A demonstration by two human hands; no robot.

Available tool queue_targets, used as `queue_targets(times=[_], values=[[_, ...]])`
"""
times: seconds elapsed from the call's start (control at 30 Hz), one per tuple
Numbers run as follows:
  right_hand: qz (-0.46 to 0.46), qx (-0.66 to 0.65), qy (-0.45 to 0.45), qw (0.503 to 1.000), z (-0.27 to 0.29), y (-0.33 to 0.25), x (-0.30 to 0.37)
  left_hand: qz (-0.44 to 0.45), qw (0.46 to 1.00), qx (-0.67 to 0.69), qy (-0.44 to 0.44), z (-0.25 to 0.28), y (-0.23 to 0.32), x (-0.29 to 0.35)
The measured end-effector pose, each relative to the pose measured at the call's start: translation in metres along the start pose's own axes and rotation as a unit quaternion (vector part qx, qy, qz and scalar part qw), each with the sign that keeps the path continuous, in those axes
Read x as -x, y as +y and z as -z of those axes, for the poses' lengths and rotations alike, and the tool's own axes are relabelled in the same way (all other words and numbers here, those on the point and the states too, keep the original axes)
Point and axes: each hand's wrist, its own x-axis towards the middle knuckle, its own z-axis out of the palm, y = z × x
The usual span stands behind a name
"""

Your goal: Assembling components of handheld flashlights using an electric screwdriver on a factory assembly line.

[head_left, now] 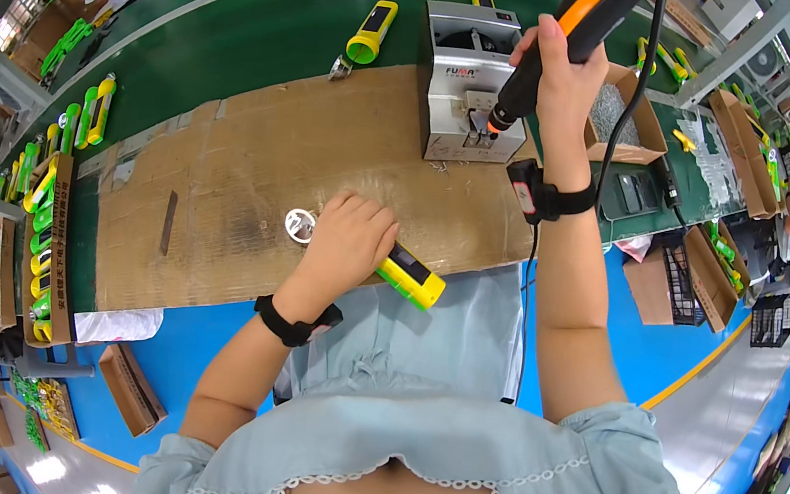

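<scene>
My right hand (571, 75) is wrapped round a black-and-orange electric screwdriver (519, 98). The screwdriver's tip points down at the front of a grey metal screw feeder (464, 55), at or very near its small outlet. My left hand (347, 240) is closed over one end of a yellow-and-green handheld device (411, 278) with a dark panel, lying at the near edge of the cardboard sheet. Part of the device is hidden under the fingers. Just left of that hand, a white ring-shaped part (300, 225) rests on the cardboard.
A cardboard sheet (221, 192) covers the green bench. Beyond it lies another yellow device housing (373, 32). Right of the feeder stands a carton of small screws (625, 118); a black cable (616, 147) hangs beside my right arm. Cartons of devices (51, 249) line the left.
</scene>
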Motion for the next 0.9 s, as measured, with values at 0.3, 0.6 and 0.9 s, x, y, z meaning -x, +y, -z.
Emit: queue_targets(times=[0.3,0.6,0.9], values=[[0.075,-0.050,0.024,0.996,-0.007,-0.003,0.004,0.182,0.970,-0.119,0.110,-0.013,0.013,0.011],[-0.078,-0.078,-0.078,0.991,-0.011,-0.026,0.039,0.194,0.955,-0.156,0.160,-0.021,0.016,0.016],[-0.056,-0.199,-0.070,0.976,-0.003,-0.063,0.117,0.196,0.959,-0.169,0.118,-0.020,0.011,0.017]])
